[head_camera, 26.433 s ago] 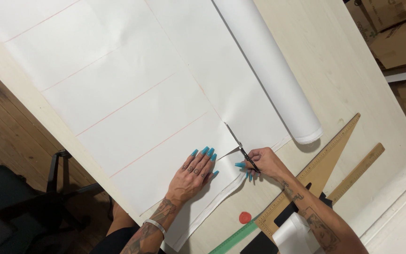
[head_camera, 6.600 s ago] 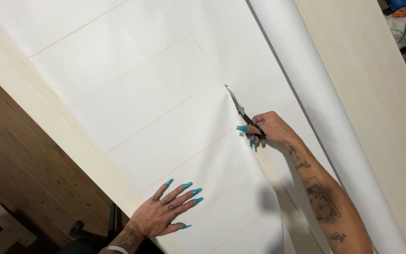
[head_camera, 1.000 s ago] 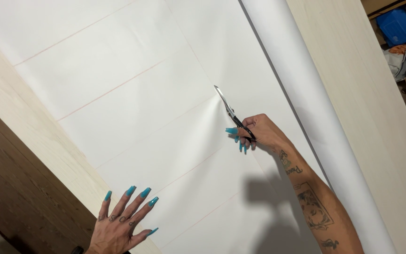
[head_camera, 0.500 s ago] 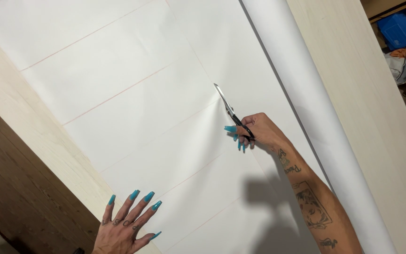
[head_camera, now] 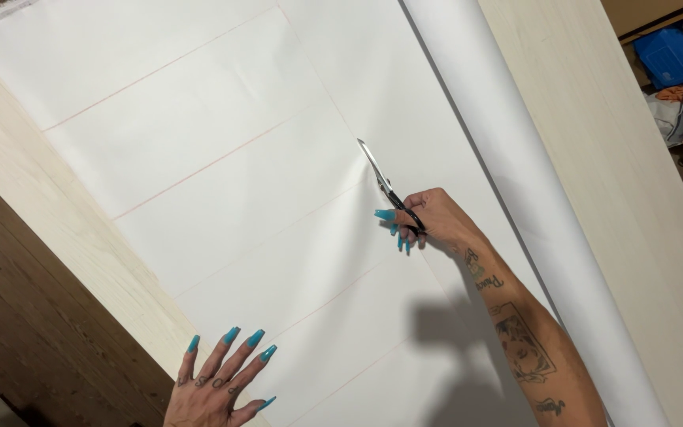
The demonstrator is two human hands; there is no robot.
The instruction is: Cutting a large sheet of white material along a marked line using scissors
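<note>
Nearest, bottom edge: left hand point(head_camera: 213, 387) flat on the white sheet point(head_camera: 223, 182), fingers point(head_camera: 243, 352) spread and straight, palm down, gripping nothing, right where the sheet's edge meets the pale wood desk point(head_camera: 57, 237). Dark wood floor point(head_camera: 9, 348) shows beyond the desk edge at lower left. Mid-frame: right forearm comes up from the bottom right, casting a shadow on the sheet. Right hand point(head_camera: 428, 221) has its fingers curled tight through the black handles of the scissors point(head_camera: 385, 186). Blades point up and left, resting in the sheet; they look nearly together, exact gap hard to tell. Thin pink ruled lines cross the sheet in parallel bands. Sheet lies flat, covering most of the desk. Farther right: the fabric roll point(head_camera: 515, 182) runs diagonally from top centre to bottom right, just beside the right hand. Beyond the roll, more bare desk. Far top right: blue crate point(head_camera: 673, 55) and loose clutter off the desk.
</note>
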